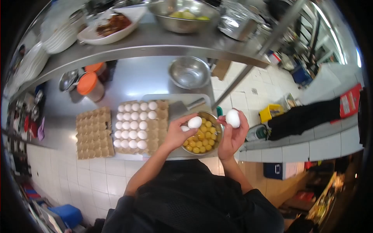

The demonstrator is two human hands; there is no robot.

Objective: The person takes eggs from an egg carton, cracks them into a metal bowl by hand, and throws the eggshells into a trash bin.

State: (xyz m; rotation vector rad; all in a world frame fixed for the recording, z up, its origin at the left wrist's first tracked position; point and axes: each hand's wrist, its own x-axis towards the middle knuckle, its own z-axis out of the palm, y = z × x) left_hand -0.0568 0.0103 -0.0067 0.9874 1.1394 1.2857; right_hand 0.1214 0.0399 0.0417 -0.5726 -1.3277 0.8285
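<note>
My left hand (180,134) is closed round white eggs, one (194,122) at the fingertips and another (185,128) partly hidden by the fingers. In my right hand (232,136) a single white egg (233,118) is held up, to the right of the bowl. Between and below both hands sits a metal bowl (220,137) with many yolks (203,136) in it. Left of the bowl, a cardboard tray (157,130) holds rows of white eggs (133,125), with its right-hand cups bare. Farther left lies a second cardboard tray (93,134) without eggs.
A metal scraper (196,103) lies on the board behind the bowl. An empty steel bowl (189,72) stands farther back. Orange-lidded containers (90,86) are at the back left. An overhead steel shelf (155,51) carries dishes, a large bowl (182,19) and foil-wrapped items.
</note>
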